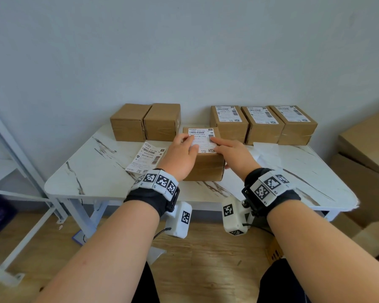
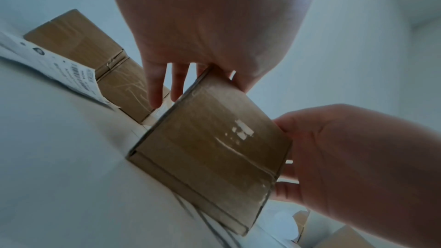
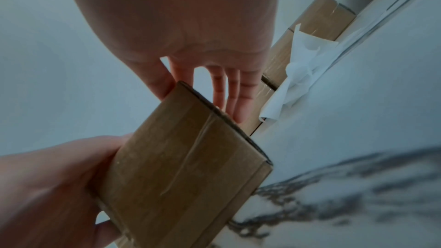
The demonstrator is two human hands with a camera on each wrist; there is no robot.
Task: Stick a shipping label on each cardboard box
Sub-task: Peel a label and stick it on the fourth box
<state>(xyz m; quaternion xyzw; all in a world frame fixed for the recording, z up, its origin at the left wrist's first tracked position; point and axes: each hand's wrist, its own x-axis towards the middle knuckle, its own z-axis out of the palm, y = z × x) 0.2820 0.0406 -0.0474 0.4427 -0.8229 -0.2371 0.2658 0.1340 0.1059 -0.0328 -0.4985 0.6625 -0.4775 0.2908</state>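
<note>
A small cardboard box (image 1: 206,169) stands at the table's middle with a white shipping label (image 1: 202,138) on its top. My left hand (image 1: 183,153) lies flat over the label's left part, fingers straight. My right hand (image 1: 229,153) presses the label's right part with straight fingers, its thumb down the box's right side. From the left wrist view the box (image 2: 210,148) shows its taped front under my left hand (image 2: 203,25). The right wrist view shows the same box (image 3: 181,176) below my right hand (image 3: 186,25). A loose label sheet (image 1: 146,159) lies left of the box.
Two bare boxes (image 1: 144,122) stand at the back left, three labelled boxes (image 1: 263,124) at the back right, all against the wall. Crumpled white backing paper (image 1: 266,154) lies right of the middle box. Big cartons (image 1: 368,149) are stacked beyond the marble table (image 1: 92,182), a white rack on the left.
</note>
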